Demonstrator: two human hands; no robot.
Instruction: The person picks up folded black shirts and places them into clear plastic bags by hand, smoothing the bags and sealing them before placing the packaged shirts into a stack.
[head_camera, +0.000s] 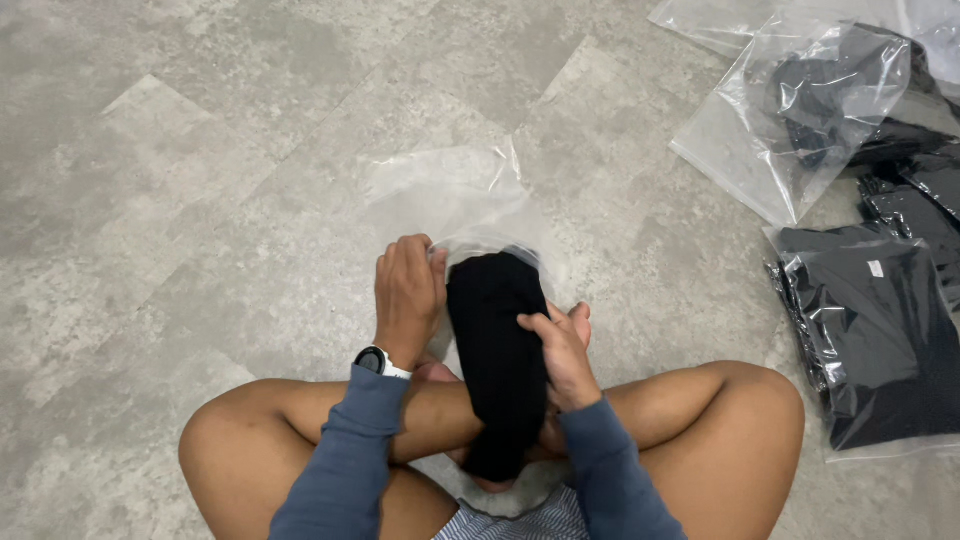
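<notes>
We sit cross-legged on a grey tiled floor (200, 150), looking down past our bare knees. On our left wrist sits a watch (374, 360) with a dark face and white strap, just above the blue sleeve (345, 450). Our left hand (408, 295) is curled around the near edge of a clear plastic bag (450, 195), its fingers pinching the bag's mouth where it meets the cloth. The bag lies flat on the floor in front of our shins, stretching away from us toward the middle of the floor.

Just right of that hand, a folded black garment (497, 350) lies lengthwise, its far end tucked into the bag's mouth and its near end draped over our crossed legs. Our right hand (562, 355) presses against the garment's right side, fingers bent and gripping the cloth, thumb lying across its top.

Farther right, well apart from our hands, bagged black garments (870, 330) lie by the right edge of the floor, and toward the far right corner another clear bag (800, 110) with dark cloth inside rests over the pile.
</notes>
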